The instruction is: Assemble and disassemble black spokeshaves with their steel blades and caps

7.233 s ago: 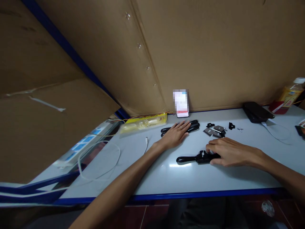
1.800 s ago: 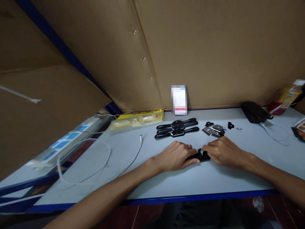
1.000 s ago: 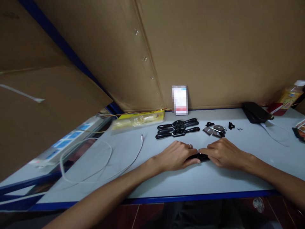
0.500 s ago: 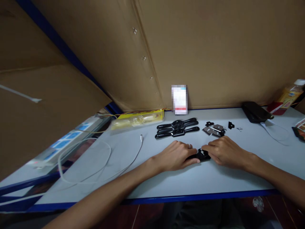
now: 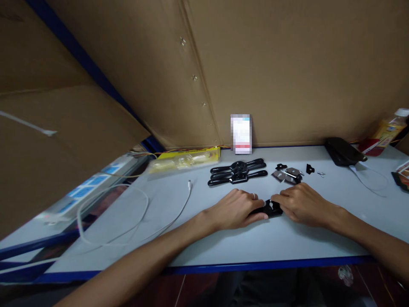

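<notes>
Worktop seen from the wearer's head, described from the near edge outward. In the foreground, a dark red tiled floor (image 5: 201, 292) with pale joints shows below the blue-edged, pale worktop (image 5: 287, 245); a crumpled piece of clear plastic (image 5: 345, 274) lies on the tiles at right. Above the near part of the worktop, both forearms converge on a black two-handled tool (image 5: 272, 209), which lies crosswise between the hands. The left hand (image 5: 235, 209), with a ring on one finger, grasps the tool's left handle, thumb on the near side. The right hand (image 5: 302, 206) is closed over the right end, fingers curled, its index fingertip close to a silver screw (image 5: 271, 204) at the tool's centre; whether the two touch cannot be told. Left of the hands, a white cable (image 5: 182, 209) curves over the worktop. Farther back lie three similar black tools (image 5: 239, 177), side by side, and, to their right, a loose cluster of metal plates (image 5: 291, 172). Right of the cluster are a small black plate (image 5: 309, 169) and a winged screw (image 5: 321, 173). At the rear, a yellow-backed clear package (image 5: 185, 162), a phone with a blurred screen (image 5: 242, 135), a black case (image 5: 341, 151) and a white-capped bottle (image 5: 385, 132) stand or lie before a brown panel (image 5: 303, 72)
</notes>
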The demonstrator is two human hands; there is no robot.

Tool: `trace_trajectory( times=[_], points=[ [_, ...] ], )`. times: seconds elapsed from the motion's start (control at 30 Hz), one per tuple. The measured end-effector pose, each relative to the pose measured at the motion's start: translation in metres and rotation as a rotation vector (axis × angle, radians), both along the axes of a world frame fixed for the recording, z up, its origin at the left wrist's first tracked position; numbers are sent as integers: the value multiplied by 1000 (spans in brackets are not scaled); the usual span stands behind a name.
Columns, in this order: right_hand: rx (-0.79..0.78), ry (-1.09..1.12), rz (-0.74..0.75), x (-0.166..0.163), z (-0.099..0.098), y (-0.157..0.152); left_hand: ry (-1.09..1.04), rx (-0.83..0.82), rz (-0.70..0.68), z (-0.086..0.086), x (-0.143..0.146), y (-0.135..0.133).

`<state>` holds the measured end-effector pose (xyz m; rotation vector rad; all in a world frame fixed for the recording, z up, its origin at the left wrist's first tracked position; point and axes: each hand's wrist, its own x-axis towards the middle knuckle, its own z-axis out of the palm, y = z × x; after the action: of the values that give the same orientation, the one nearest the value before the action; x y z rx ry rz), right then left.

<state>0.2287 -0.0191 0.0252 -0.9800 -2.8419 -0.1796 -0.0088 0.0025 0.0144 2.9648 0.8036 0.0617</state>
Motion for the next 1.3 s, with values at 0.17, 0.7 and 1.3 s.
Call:
trace_trajectory(
  times=[0.17,0.7,1.3],
  points=[
    [-62,-27,80,-4,0,-4,-13,-10,-2,0,0,0],
    [-76,-44,64,-2,6,-4,-25,-9,-7,0,-1,0],
    [8,-58,36,0,5,-2,-23,-9,-7,-1,-1,0]
  ],
)
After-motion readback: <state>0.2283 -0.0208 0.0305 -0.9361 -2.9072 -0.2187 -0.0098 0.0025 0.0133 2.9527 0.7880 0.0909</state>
